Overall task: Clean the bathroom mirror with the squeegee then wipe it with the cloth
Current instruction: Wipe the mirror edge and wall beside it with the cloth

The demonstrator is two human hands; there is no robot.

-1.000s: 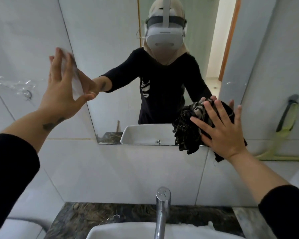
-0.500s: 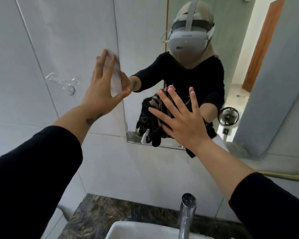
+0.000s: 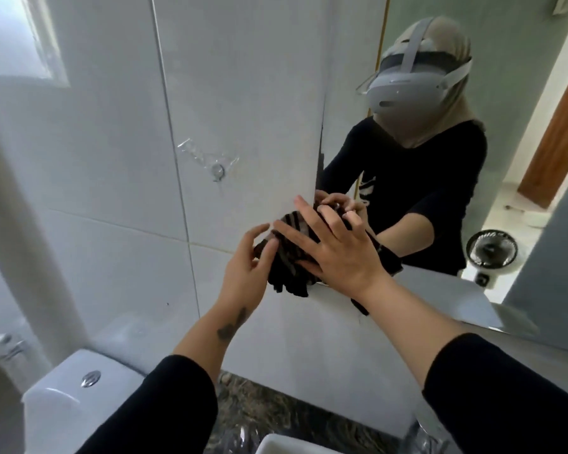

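The cloth has travelled the width of the mirror: a second ago it was pressed near the right-hand lower edge, half a second ago it was mid-glass, and now it is bunched at the lower left corner, spilling off the glass onto the wall tile. The right hand lies flat on top of it, fingers spread, palm pushing the fabric against the surface. The bigger change is on the other side. The left hand, which had been braced flat and high on the mirror's left edge, has come down and now meets the cloth from the left, fingers loosely curled with the tips touching its dark folds; whether it has a real pinch on the fabric I cannot tell.

Judging from this, one wiping pass along the bottom has just run out at the corner, and the two hands coming together suggests the cloth is about to be gathered or refolded before another stroke. The squeegee is out of view, which fits the wiping stage being under way. The toilet tank sits lower left, below the counter.
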